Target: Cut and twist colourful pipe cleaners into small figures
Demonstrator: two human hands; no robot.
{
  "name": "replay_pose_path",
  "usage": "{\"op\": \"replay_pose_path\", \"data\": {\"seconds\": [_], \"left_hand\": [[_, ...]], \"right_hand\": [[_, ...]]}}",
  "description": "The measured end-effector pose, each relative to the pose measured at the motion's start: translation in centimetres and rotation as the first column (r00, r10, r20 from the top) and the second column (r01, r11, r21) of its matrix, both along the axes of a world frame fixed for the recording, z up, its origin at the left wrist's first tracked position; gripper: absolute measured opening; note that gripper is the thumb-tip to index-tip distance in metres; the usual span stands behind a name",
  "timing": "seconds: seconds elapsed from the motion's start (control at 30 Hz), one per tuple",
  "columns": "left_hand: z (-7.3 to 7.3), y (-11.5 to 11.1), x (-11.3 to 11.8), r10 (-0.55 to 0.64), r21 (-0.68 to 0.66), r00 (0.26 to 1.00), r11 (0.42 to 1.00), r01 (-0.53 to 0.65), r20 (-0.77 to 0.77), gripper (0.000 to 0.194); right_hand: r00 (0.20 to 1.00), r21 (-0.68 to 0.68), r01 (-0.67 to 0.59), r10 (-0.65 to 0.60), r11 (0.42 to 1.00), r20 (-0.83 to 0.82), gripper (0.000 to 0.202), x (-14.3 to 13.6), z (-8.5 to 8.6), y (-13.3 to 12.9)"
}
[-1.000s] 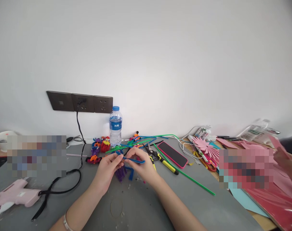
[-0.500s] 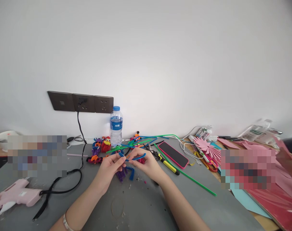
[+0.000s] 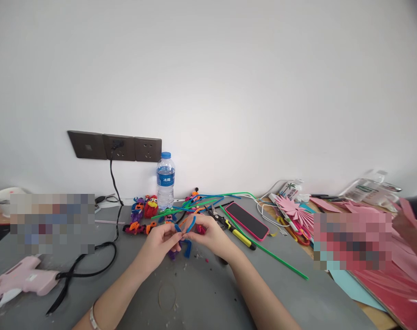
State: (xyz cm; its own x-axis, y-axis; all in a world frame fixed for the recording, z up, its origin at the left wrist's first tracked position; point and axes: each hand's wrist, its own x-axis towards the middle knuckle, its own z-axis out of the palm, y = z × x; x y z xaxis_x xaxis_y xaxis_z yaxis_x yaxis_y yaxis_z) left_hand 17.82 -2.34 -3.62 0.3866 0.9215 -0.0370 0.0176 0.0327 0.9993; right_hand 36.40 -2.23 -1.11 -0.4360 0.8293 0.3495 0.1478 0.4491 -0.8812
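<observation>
Both hands meet over the middle of the grey table, pinching one short blue pipe cleaner (image 3: 191,224). My left hand (image 3: 162,240) is closed on its left part, thumb against fingertips. My right hand (image 3: 207,233) grips it a little to the right, and a bent end stands up above those fingers. Just below the hands lies a bent blue pipe cleaner piece (image 3: 188,250), beside a purple bundle (image 3: 173,255) partly hidden by my fingers. Behind them are several small pipe cleaner figures, among them a red one with a yellow face (image 3: 151,206).
A water bottle (image 3: 166,181) stands by the wall. To the right lie yellow-handled pliers (image 3: 241,237), a phone (image 3: 248,221) and a long green pipe cleaner (image 3: 280,260). A pink glue gun (image 3: 31,276) with a black cord rests at left. Another person's hand (image 3: 413,233) holds pink paper at far right.
The blue pipe cleaner's right end has swung from lying nearly level to pointing up. My hands have drawn slightly closer together and dropped a little.
</observation>
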Motion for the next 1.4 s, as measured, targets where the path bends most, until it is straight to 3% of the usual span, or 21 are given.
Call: {"op": "replay_pose_path", "data": {"seconds": [0.13,0.27,0.43,0.57,0.7,0.83,0.93,1.1,1.27,1.4], "left_hand": [[0.4,-0.4,0.1,0.033,-0.154,0.995,0.988,-0.018,0.097,0.035],[1.0,-0.6,0.3,0.107,-0.219,0.98,0.973,-0.069,0.166,0.036],[0.9,-0.4,0.6,0.236,-0.356,0.918,0.927,-0.115,0.319,0.039],[0.8,-0.3,0.5,0.26,-0.413,0.911,0.904,-0.113,0.32,0.04],[1.0,-0.2,0.3,0.172,-0.273,0.973,0.954,-0.125,0.155,0.036],[0.8,-0.1,0.1,0.057,-0.135,0.998,0.989,-0.055,0.009,0.032],[0.6,-0.1,-0.1,-0.021,-0.112,0.998,0.994,0.015,-0.058,0.029],[0.6,0.0,-0.3,-0.108,-0.114,0.988,0.989,0.096,-0.109,0.028],[0.2,-0.1,0.0,-0.091,0.005,0.99,0.996,0.092,-0.107,0.026],[-0.1,-0.5,0.4,-0.007,0.226,0.958,0.971,0.074,-0.287,0.024]], "right_hand": [[1.0,-0.028,0.001,-0.001,1.0,0.004,0.019,0.4,-0.3,0.1],[0.998,-0.016,0.061,-0.061,0.998,-0.011,0.015,0.7,-0.6,0.3],[0.991,0.025,0.133,-0.132,0.991,-0.039,0.013,0.4,-0.7,0.3],[0.987,0.064,0.13,-0.123,0.989,-0.104,0.012,-0.1,-0.6,0.2],[0.987,0.096,0.116,-0.104,0.989,-0.119,0.015,-0.3,-0.2,0.1],[0.994,0.085,0.089,-0.083,0.992,-0.071,0.015,-0.3,0.2,0.0],[0.997,0.002,0.051,-0.051,0.999,-0.063,0.016,-0.3,0.1,0.0],[0.98,-0.212,-0.027,-0.016,0.977,-0.199,0.021,-0.5,-0.8,0.2],[0.951,-0.341,-0.013,-0.093,0.94,-0.293,0.024,-0.7,-1.5,0.7],[0.939,-0.346,0.047,-0.16,0.937,-0.305,0.027,-1.0,-1.8,0.9]]}}
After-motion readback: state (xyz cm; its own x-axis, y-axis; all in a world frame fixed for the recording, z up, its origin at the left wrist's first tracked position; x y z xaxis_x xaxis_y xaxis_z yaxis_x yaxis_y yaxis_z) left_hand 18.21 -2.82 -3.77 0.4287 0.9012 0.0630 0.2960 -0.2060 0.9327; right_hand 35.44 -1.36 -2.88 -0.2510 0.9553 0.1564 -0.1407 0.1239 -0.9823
